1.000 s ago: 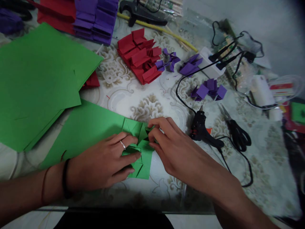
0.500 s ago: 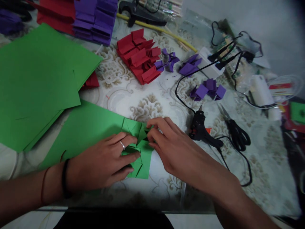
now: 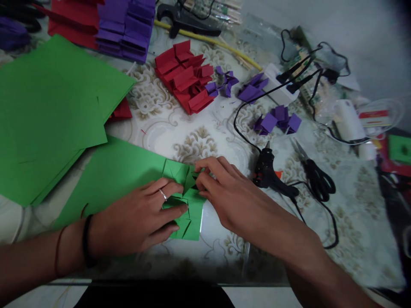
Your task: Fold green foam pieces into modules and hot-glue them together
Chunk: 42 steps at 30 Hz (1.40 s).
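The folded green paper lies near the table's front edge, at the right end of a flat green sheet. The left hand presses it with fingers stretched out and close together, hiding its left part, and the right hand pinches its upper flap. Bare tabletop separates it from the glue gun and scissors to the right; a clear tub at the right edge is too blurred to make out its contents.

A home craft table is shown — a patterned tablecloth is strewn with folded paper pieces, scissors and a glue gun at centre right.
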### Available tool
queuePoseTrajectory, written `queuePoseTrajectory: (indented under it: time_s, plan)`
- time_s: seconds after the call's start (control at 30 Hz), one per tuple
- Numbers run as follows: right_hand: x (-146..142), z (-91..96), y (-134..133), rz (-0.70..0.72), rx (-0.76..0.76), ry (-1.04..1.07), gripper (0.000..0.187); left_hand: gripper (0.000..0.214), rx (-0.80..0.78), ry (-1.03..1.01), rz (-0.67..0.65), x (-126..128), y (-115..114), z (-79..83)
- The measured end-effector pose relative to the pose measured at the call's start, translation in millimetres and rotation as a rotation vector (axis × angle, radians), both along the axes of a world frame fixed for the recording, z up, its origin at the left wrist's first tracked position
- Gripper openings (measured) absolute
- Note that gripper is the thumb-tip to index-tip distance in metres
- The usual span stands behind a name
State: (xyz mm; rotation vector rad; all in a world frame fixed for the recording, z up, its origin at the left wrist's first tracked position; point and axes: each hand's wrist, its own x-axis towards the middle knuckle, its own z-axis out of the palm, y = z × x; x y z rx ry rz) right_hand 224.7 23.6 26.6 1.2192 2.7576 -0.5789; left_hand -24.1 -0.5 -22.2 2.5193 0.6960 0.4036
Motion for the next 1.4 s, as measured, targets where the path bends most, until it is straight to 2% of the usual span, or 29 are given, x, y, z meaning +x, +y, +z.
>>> queuePoseTrajectory:
  time_s: [0.2, 0.47, 0.6, 0.67, 0.73, 0.87, 1.07, 1.13, 1.4]
  plan:
    - [1.8, -3.7, 0.1, 0.015, 0.018, -0.009, 0.02, 0.028, 0.037, 0.009, 0.009, 0.8, 0.6, 1.6]
    - [7.3, -17.7, -16.5, -0.031, 0.068, 0.099, 0.014, 0.044, 0.074, 0.033, 0.202, 9.7, 1.2, 1.9]
    - [13.0, -24.0, -26.8, -0.061, 0.099, 0.156, 0.034, 0.05, 0.071, 0.024, 0.248, 18.7, 8.3, -4.1]
    - [16.8, -26.9, -30.5, -0.057, 0.112, 0.186, 0.046, 0.048, 0.084, 0.033, 0.274, 22.0, 12.0, -8.9]
    - [20.8, -29.9, -33.2, -0.046, 0.117, 0.215, 0.051, 0.044, 0.101, 0.027, 0.279, 23.6, 14.7, -13.3]
    - [29.0, -36.1, -37.1, -0.038, 0.122, 0.276, 0.046, 0.041, 0.089, -0.02, 0.233, 22.9, 17.5, -16.3]
    - [44.1, -43.1, -38.5, -0.031, 0.082, 0.342, 0.046, 0.036, 0.027, 0.003, 0.225, 22.9, 20.4, -7.4]
    - [47.2, -45.1, -36.0, -0.038, 0.066, 0.385, 0.041, 0.034, 0.024, 0.015, 0.213, 23.1, 21.6, -4.8]
    - [39.4, -50.7, -26.4, -0.211, 0.059, 0.632, 0.018, 0.035, -0.02, 0.027, 0.232, 23.6, 22.6, -2.7]
